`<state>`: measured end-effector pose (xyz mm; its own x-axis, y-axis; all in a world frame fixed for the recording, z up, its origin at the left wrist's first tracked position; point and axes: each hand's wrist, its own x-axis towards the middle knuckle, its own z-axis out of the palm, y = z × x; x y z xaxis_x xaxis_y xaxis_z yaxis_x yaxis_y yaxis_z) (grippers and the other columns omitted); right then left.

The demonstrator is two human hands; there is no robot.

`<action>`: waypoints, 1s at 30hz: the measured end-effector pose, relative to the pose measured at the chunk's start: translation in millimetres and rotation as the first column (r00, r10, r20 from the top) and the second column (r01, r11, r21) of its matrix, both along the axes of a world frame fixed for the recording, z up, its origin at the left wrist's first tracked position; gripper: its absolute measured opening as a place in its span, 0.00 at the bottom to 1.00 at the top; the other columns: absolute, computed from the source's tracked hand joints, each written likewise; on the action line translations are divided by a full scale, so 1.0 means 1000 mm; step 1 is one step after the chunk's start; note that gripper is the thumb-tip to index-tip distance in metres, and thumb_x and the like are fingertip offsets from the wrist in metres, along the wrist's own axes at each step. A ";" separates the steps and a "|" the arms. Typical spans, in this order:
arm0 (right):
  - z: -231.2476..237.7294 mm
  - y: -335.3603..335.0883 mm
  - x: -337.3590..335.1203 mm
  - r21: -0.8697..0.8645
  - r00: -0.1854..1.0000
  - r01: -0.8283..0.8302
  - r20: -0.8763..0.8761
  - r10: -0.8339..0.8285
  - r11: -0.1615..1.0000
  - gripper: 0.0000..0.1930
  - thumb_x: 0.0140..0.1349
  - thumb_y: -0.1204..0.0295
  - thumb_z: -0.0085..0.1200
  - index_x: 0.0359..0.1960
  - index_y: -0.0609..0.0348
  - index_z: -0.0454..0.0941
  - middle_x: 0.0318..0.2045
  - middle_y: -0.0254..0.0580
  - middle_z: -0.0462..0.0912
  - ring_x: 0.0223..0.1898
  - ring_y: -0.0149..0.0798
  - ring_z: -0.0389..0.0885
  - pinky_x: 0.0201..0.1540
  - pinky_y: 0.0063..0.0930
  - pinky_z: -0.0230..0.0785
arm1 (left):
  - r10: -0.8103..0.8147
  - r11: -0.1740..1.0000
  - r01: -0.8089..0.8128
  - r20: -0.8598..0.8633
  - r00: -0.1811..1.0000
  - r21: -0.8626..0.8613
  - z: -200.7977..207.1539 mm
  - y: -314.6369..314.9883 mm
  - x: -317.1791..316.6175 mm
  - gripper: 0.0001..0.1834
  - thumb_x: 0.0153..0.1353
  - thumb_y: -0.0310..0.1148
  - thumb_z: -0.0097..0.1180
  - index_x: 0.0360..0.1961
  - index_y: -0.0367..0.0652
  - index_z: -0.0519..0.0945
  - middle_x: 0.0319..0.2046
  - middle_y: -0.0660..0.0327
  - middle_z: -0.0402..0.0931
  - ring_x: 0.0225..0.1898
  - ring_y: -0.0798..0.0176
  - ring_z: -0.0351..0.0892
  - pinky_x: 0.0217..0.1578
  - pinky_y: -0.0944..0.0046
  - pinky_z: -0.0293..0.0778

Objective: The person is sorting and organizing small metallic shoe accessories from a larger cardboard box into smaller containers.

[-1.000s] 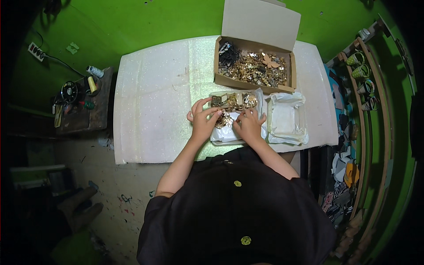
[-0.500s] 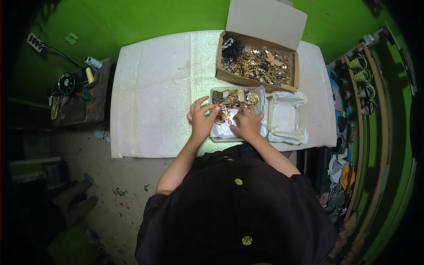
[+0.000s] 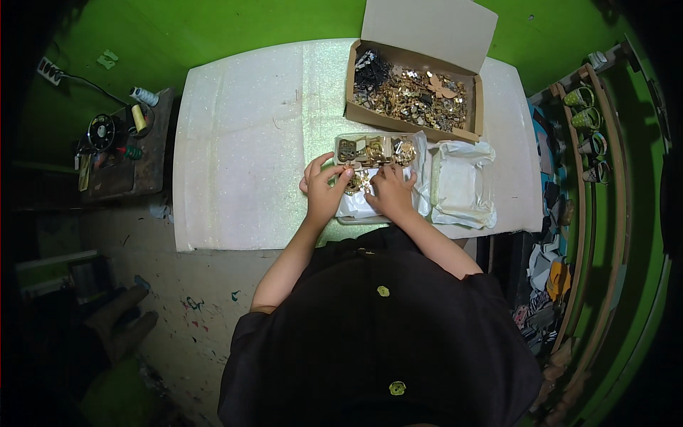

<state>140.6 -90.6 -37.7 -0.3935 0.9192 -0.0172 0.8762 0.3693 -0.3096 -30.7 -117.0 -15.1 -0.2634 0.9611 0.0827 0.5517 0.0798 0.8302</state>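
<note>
Gold-toned metal fittings lie in the plastic tray — left hand at 8 o'clock, right hand at 5, fingers bent; whether gripping, I can't tell. Around: glittery white tablecloth — green wall at 12, wooden rack at 3.

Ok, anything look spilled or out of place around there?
Yes: teal and reddish scraps lie scattered on the floor to the person's left, looking like dropped litter. In the cardboard box, a tan butterfly-shaped piece also stands out, larger than the small metallic-looking pieces around it.
</note>
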 end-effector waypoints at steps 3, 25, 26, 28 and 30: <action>0.002 0.000 -0.001 0.000 1.000 -0.003 0.018 0.003 1.000 0.13 0.44 0.62 0.62 0.27 0.56 0.80 0.43 0.39 0.70 0.56 0.43 0.60 0.54 0.65 0.44 | 0.000 1.000 0.000 0.001 1.000 0.012 0.001 0.000 0.000 0.11 0.54 0.42 0.61 0.33 0.47 0.84 0.54 0.61 0.69 0.59 0.59 0.59 0.57 0.54 0.43; 0.041 -0.001 -0.001 0.051 0.937 0.110 -0.339 -0.087 0.993 0.12 0.45 0.62 0.61 0.32 0.48 0.82 0.42 0.35 0.73 0.54 0.41 0.64 0.54 0.53 0.44 | -0.082 0.995 0.075 0.110 0.991 0.062 -0.001 0.002 0.000 0.10 0.54 0.40 0.60 0.33 0.47 0.83 0.55 0.61 0.68 0.59 0.57 0.57 0.57 0.56 0.44; 0.048 0.001 0.000 0.019 0.896 0.092 -0.439 -0.074 0.996 0.13 0.46 0.61 0.61 0.35 0.46 0.82 0.41 0.33 0.74 0.52 0.39 0.65 0.54 0.46 0.42 | -0.115 0.992 0.109 0.117 0.986 0.062 0.004 0.002 0.000 0.10 0.53 0.40 0.61 0.33 0.48 0.83 0.55 0.61 0.68 0.59 0.57 0.57 0.57 0.55 0.44; 0.066 0.008 -0.003 -0.012 0.855 0.039 -0.517 -0.040 0.999 0.14 0.47 0.60 0.62 0.36 0.45 0.82 0.41 0.32 0.74 0.52 0.38 0.65 0.55 0.45 0.42 | -0.148 0.989 0.143 0.124 0.981 0.044 0.007 0.003 0.001 0.10 0.52 0.40 0.61 0.33 0.49 0.84 0.55 0.61 0.68 0.59 0.57 0.57 0.57 0.55 0.43; 0.081 0.011 -0.003 0.024 0.822 -0.060 -0.566 0.063 0.998 0.13 0.49 0.59 0.61 0.38 0.44 0.83 0.41 0.29 0.75 0.52 0.38 0.65 0.56 0.41 0.40 | -0.225 0.973 0.222 0.035 0.974 0.070 0.010 0.003 0.000 0.10 0.50 0.41 0.62 0.32 0.51 0.84 0.55 0.62 0.67 0.60 0.57 0.56 0.57 0.54 0.42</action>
<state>137.2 -80.1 42.9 -0.3881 0.8923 0.2304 0.5226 0.4190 -0.7425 -31.0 -114.4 -5.2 -0.0474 0.9890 0.1399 0.5133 -0.0960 0.8528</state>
